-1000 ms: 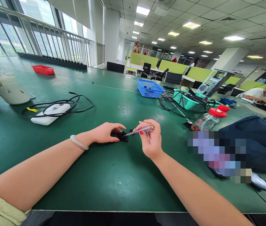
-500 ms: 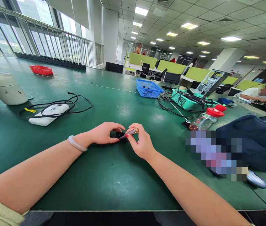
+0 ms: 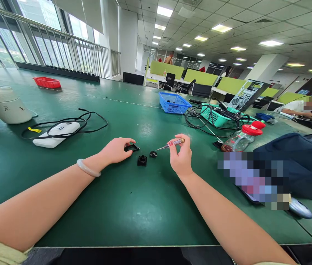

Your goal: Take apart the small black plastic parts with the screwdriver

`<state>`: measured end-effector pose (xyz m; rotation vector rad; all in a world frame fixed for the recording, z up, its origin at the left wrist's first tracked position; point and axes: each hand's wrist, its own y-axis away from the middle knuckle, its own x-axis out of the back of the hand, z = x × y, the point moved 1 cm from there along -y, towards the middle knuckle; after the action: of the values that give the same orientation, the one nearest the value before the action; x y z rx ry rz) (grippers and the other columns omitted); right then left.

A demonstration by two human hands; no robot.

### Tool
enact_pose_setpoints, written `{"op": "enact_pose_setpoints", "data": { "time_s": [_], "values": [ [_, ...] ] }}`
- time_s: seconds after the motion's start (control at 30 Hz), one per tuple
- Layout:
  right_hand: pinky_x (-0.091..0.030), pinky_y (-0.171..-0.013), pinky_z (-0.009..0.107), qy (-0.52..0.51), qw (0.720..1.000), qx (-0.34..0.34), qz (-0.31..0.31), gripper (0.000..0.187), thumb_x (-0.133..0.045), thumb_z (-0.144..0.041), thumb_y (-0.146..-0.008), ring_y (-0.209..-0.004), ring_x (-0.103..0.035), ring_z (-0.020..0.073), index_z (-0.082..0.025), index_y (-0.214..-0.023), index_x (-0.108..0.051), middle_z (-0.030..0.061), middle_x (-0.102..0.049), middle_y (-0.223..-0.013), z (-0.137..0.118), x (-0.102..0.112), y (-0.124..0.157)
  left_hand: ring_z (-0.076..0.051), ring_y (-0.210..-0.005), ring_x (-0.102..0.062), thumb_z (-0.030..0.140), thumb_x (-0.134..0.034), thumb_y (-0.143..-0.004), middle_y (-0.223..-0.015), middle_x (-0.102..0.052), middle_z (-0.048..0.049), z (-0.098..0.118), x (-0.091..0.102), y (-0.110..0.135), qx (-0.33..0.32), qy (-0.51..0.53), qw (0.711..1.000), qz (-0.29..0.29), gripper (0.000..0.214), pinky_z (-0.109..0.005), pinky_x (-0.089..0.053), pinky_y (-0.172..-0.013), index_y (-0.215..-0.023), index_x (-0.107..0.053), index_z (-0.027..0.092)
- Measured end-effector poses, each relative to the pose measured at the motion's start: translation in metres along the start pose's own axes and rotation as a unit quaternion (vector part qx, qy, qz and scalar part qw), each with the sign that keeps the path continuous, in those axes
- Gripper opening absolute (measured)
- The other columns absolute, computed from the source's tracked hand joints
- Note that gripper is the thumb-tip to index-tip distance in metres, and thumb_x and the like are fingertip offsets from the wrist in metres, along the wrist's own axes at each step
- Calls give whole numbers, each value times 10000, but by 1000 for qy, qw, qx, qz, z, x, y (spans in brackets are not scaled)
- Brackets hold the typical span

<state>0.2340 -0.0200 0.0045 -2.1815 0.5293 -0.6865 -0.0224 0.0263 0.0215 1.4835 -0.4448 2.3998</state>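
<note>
small black square frame in left hand

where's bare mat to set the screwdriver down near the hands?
Bare green mat lies between the forearms, from the small black parts down to the near table edge. Another bare strip runs between the power bank and the blue basket. Crowded: right of the right hand, with jar, cables, dark bag.

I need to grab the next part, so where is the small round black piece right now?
In the head view, the small round black piece lies on the green table near the middle, just right of the square black part and below the screwdriver tip.
</note>
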Motion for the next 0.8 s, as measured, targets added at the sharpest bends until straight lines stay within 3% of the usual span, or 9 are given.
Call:
{"op": "enact_pose_setpoints", "data": {
  "time_s": [0.1,0.17,0.27,0.37,0.43,0.53,0.63,0.8],
  "values": [
    [-535,-805,427,1,1000,-22,-20,218,-527,-242,-930,-818,-681,218,-246,-1141,-471,35,-687,-867,0,-1,2,-317,-1087,-627,382,-565,-804,-1174,-663,-108,7,1,4,-5,-60,997,-50,500,-482,-506,-975,-1277,-681,267],
    [-539,-784,414,-8,999,-35,-30,215,-531,-260,-928,-800,-684,209,-249,-1135,-475,27,-674,-873,-2,-1,2,-342,-1224,-549,407,-496,-856,-1276,-611,-111,13,0,6,-9,-72,996,-53,454,-539,-437,-1060,-1240,-703,282],
    [-545,-772,399,-36,998,-40,-26,214,-532,-268,-921,-750,-684,190,-248,-1126,-472,14,-665,-862,-7,0,2,-315,-1412,-393,472,-420,-927,-1478,-490,-109,24,-8,8,-49,-18,998,-43,476,-508,-319,-1179,-1274,-662,255],
    [-548,-747,379,-61,998,-33,-5,202,-539,-267,-912,-699,-677,180,-244,-1102,-473,-6,-654,-796,-9,1,1,-323,-1471,-316,580,-530,-887,-1575,-402,-111,35,-22,9,-111,14,993,-49,603,-514,-261,-1210,-1401,-540,265],
    [-545,-708,355,-76,997,-30,12,187,-541,-267,-909,-658,-665,171,-243,-1083,-475,-25,-638,-745,-11,2,0,-329,-1416,-393,572,-605,-856,-1517,-483,-104,42,-30,9,-142,9,988,-56,601,-531,-282,-1189,-1375,-549,275],
    [-532,-650,324,-90,995,-19,35,177,-538,-264,-911,-602,-637,154,-244,-1076,-475,-45,-612,-702,-13,3,0,-291,-1216,-541,452,-594,-896,-1279,-641,-88,48,-39,8,-166,-12,985,-51,371,-493,-393,-1088,-1207,-628,253],
    [-526,-644,321,-91,995,-3,42,175,-524,-256,-920,-585,-624,150,-244,-1088,-477,-51,-599,-685,-16,4,1,-267,-1081,-569,376,-539,-929,-1126,-664,-79,51,-43,7,-178,-37,983,-32,244,-461,-442,-989,-1104,-635,236],
    [-519,-640,326,-79,996,3,42,178,-523,-258,-917,-577,-613,153,-242,-1090,-484,-48,-598,-676,-15,3,2,-260,-1054,-573,421,-512,-947,-1075,-672,-76,49,-41,17,-157,-39,987,-19,259,-464,-428,-985,-1072,-632,230]
  ]
}}
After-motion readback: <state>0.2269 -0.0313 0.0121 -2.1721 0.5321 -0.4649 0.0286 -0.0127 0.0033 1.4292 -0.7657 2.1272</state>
